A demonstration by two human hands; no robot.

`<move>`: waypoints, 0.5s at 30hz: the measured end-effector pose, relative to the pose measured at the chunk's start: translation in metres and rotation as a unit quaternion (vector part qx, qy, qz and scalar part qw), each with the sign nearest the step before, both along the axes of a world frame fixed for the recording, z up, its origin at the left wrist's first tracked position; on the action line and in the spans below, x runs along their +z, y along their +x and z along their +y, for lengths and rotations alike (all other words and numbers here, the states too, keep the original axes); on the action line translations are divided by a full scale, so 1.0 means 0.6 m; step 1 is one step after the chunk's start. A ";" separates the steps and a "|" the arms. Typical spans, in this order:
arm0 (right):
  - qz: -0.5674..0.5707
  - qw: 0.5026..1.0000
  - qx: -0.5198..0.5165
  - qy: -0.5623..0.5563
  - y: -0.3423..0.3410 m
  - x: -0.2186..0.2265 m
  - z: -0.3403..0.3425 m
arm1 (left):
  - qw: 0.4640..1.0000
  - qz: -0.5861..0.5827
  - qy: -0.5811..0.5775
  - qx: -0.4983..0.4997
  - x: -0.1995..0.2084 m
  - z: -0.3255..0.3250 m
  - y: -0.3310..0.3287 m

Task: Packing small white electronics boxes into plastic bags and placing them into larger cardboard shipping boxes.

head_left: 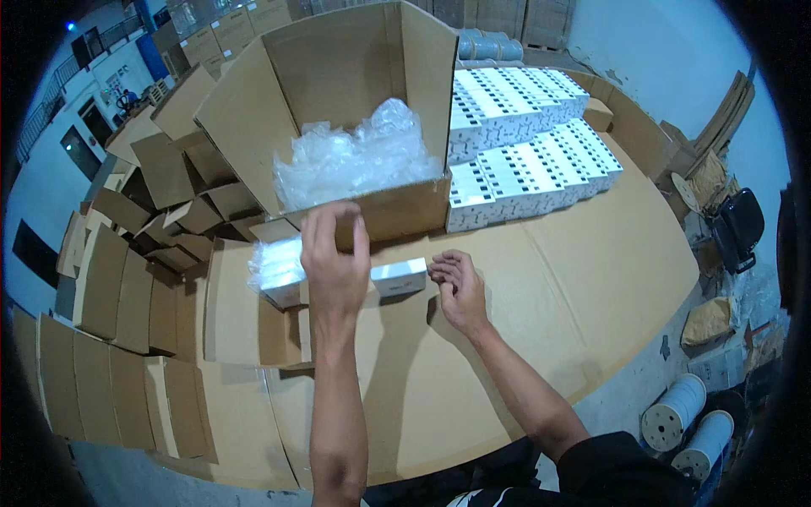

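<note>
A small white box (400, 278) stands on the cardboard-covered table between my two hands. Just right of it is my right hand (460, 291), its fingers loosely curled at the box's end and the thumb apart; whether the fingertips touch the box I cannot tell. My left hand (334, 253) is raised to the left of the box, thumb and fingers apart in an arch, with nothing visible in it. Behind my left hand is a large open carton (397, 207) holding clear bubble-wrap bags (363, 156). More clear-wrapped white boxes (279, 266) lie beside my left wrist, partly hidden.
Rows of white boxes (528, 177) are stacked at the back right. An open low carton (236, 300) sits left of my left forearm. Folded cartons (110, 296) crowd the left side. Cable spools (676, 410) stand on the floor at the lower right.
</note>
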State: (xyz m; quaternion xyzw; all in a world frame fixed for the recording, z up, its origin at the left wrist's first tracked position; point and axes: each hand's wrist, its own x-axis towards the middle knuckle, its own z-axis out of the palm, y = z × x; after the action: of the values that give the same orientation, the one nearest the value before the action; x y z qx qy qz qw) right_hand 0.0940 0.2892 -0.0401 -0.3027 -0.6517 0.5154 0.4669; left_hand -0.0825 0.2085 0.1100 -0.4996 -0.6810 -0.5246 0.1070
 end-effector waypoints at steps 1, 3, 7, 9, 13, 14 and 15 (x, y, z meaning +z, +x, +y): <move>-0.004 1.000 -0.013 0.002 0.000 -0.001 0.001 | 1.000 0.006 0.003 0.002 0.022 0.026 -0.020; 0.007 1.000 -0.012 0.003 -0.003 0.000 0.000 | 0.990 0.132 -0.042 0.035 0.066 0.063 -0.067; 0.014 1.000 -0.011 -0.008 -0.006 0.001 -0.006 | 0.940 0.190 -0.284 -0.020 0.072 0.122 -0.191; 0.014 1.000 -0.015 -0.010 -0.004 0.004 -0.005 | 0.939 0.162 -0.299 -0.041 0.075 0.147 -0.213; 0.000 1.000 -0.016 -0.021 0.000 0.017 -0.008 | 0.958 0.081 -0.267 -0.069 0.082 0.174 -0.236; 0.001 1.000 -0.015 -0.026 0.000 0.017 -0.007 | 0.958 0.082 -0.265 -0.070 0.081 0.180 -0.241; 0.001 1.000 -0.016 -0.024 -0.001 0.019 -0.007 | 0.971 0.056 -0.225 -0.066 0.080 0.186 -0.247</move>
State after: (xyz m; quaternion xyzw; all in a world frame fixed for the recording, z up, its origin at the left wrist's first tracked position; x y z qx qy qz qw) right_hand 0.0936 0.2853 -0.0290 -0.3233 -0.6338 0.5237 0.4686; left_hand -0.2307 0.3203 0.1580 -0.5835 -0.7397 -0.3353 -0.0052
